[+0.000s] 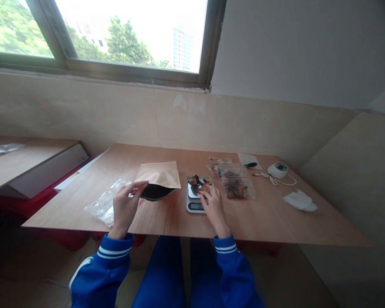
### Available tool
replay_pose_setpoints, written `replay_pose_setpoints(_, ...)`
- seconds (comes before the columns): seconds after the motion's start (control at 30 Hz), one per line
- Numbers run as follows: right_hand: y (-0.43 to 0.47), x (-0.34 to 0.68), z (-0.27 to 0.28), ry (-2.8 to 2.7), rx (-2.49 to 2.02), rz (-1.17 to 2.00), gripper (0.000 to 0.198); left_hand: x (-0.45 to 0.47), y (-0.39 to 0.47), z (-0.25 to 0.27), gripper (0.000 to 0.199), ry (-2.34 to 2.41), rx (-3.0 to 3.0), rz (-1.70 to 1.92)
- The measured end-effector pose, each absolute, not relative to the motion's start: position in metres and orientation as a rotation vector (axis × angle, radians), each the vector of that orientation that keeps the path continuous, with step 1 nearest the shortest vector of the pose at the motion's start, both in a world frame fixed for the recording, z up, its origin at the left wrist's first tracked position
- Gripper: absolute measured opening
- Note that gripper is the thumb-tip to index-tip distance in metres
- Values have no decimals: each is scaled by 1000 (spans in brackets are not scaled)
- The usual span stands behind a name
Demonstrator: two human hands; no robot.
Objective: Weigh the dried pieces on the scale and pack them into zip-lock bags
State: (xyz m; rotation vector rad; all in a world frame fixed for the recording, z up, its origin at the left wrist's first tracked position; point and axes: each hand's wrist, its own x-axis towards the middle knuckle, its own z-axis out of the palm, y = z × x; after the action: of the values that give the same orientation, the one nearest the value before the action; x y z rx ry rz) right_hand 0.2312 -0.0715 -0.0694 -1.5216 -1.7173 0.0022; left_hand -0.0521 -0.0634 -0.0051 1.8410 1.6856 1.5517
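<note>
My left hand [127, 205] pinches the left corner of a brown paper bag [158, 172], whose dark-lined mouth gapes toward me. A small digital kitchen scale [190, 202] stands right of the bag, its display facing me. Several dark brown, curled dried mushroom pieces [194, 180] lie on its plate. Over the scale's right side, my right hand [213, 204] has its fingertips closed on a dried mushroom piece [205, 188], partly hidden by the fingers.
Crumpled clear plastic [104, 204] lies at the left. On the right are zip bags of dried pieces [237, 188], a green-and-black handled tool [250, 165] on white paper, a white round device [277, 170] with a cable, and a crumpled white tissue [300, 201].
</note>
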Motion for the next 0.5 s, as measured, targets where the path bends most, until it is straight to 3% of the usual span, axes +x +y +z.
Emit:
replay_pose_setpoints(0.23,-105,206,-22,-1609,-1265,220,29,-39,-63,-7,22,1665,1853,1575)
replay_pose_setpoints(0.37,-112,161,-1,-1930,-1056,397,35,-33,-65,-11,21,1627,1865,1581)
replay_pose_setpoints(0.5,-102,122,-3,-2267,-1110,308,43,-36,-70,-13,20,1618,1920,1570)
